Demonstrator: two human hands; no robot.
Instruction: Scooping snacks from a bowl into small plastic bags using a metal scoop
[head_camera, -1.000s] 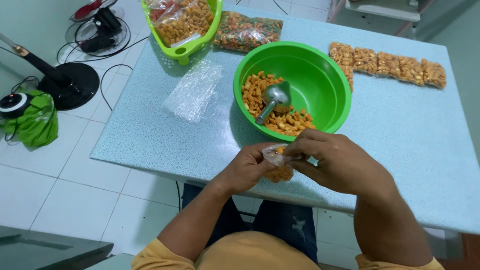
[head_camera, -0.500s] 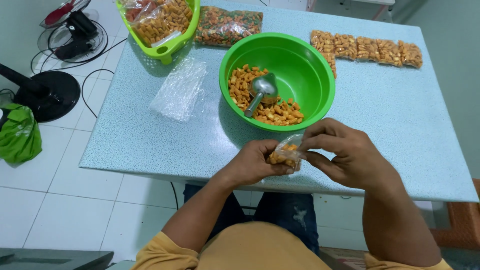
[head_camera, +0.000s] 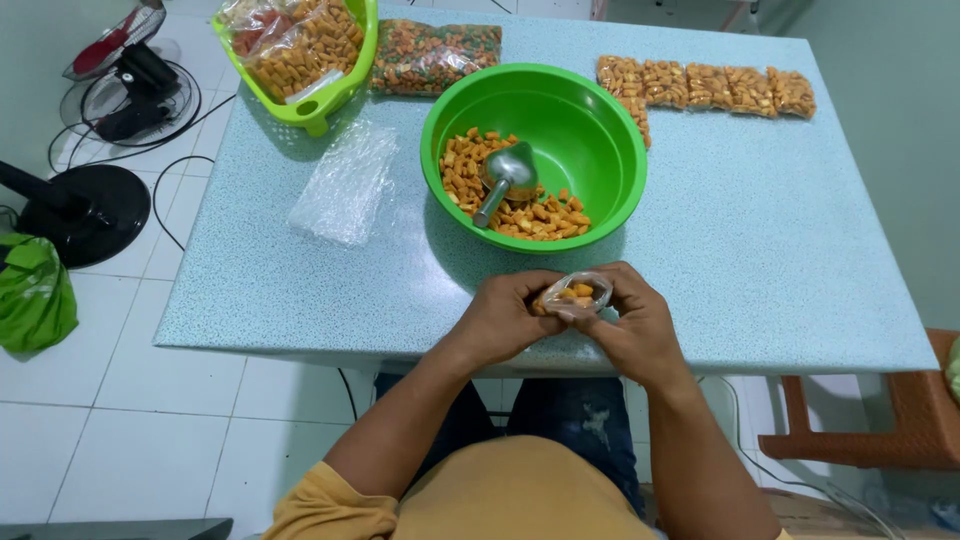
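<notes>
Both hands meet at the near edge of the blue speckled table. My left hand and my right hand pinch a small clear plastic bag filled with orange snack pieces, its mouth turned upward. Just beyond sits a green round bowl holding more orange snack pieces and a metal scoop with its handle pointing toward me.
A pile of empty clear bags lies left of the bowl. A lime basket of snack packs and a bag of mixed snacks sit at the far left. A row of filled small bags lines the far right. A fan stands on the floor.
The hands with the small bag have shifted slightly right and nearer the table edge; the view moved. The bowl and scoop have stayed put.
</notes>
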